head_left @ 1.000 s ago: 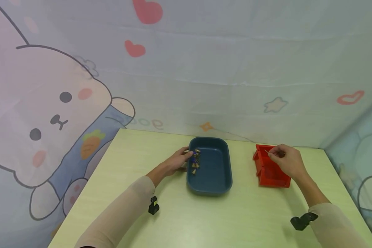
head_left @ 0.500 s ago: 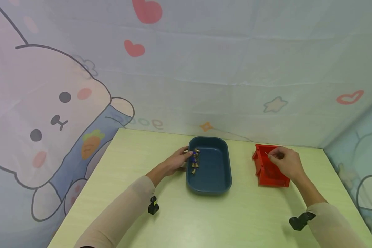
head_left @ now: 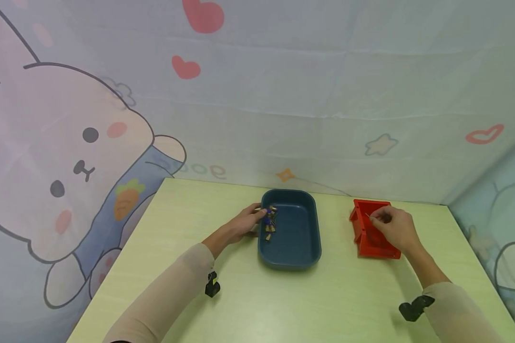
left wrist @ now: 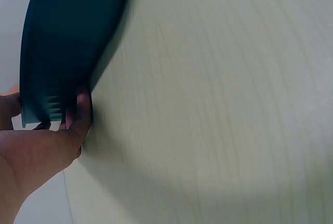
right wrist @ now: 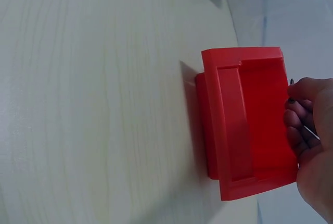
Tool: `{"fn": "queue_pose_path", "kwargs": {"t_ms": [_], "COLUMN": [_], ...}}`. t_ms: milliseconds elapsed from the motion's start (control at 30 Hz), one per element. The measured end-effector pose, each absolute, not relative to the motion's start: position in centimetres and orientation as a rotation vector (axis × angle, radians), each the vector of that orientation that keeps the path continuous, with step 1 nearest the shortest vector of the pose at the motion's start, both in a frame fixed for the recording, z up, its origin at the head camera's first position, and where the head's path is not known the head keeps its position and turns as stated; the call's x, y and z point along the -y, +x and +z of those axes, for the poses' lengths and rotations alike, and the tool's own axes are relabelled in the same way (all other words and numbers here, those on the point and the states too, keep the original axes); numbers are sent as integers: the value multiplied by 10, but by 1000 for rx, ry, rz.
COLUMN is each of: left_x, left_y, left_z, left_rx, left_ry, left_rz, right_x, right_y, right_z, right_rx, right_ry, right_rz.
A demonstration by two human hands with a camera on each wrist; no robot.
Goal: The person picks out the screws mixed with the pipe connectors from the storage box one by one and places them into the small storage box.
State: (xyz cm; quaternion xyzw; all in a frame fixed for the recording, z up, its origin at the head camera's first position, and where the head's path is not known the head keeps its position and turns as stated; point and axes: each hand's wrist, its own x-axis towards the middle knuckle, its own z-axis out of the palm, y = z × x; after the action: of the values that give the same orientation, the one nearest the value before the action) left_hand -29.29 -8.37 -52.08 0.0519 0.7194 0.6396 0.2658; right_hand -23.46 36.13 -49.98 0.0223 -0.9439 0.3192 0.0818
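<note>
My left hand [head_left: 243,223] grips the left wall of a dark blue tray [head_left: 289,266], thumb over the rim and fingers outside, also seen in the left wrist view. Inside the tray, near the thumb, lies a small pile of brass-coloured and blue pieces [head_left: 269,227], too small to identify. Over a red plastic bin [head_left: 379,252], my right hand [head_left: 396,228] pinches a thin, pale, stick-like piece [head_left: 367,215] between thumb and forefinger. In the right wrist view the hand hovers at the bin's open top, and the fingers mostly hide the piece.
Both containers stand on a pale wooden table [head_left: 283,305], the bin to the right of the tray with a gap between. Behind the table hangs a printed cloth [head_left: 283,95]. Each sleeve carries a black wrist camera [head_left: 212,286].
My right hand has moved slightly downward in the head view, with the thin piece still pinched over the red bin. The left hand and the tray stay in place.
</note>
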Motion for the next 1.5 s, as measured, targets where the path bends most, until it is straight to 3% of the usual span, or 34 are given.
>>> {"fn": "queue_pose_path", "kwargs": {"t_ms": [1500], "left_x": [84], "left_y": [-295], "left_z": [-523], "left_rx": [-1939], "left_ry": [150], "left_rz": [1719], "right_x": [-353], "right_y": [-235], "right_z": [-503], "right_rx": [2890], "right_ry": [142], "right_rz": [862]}}
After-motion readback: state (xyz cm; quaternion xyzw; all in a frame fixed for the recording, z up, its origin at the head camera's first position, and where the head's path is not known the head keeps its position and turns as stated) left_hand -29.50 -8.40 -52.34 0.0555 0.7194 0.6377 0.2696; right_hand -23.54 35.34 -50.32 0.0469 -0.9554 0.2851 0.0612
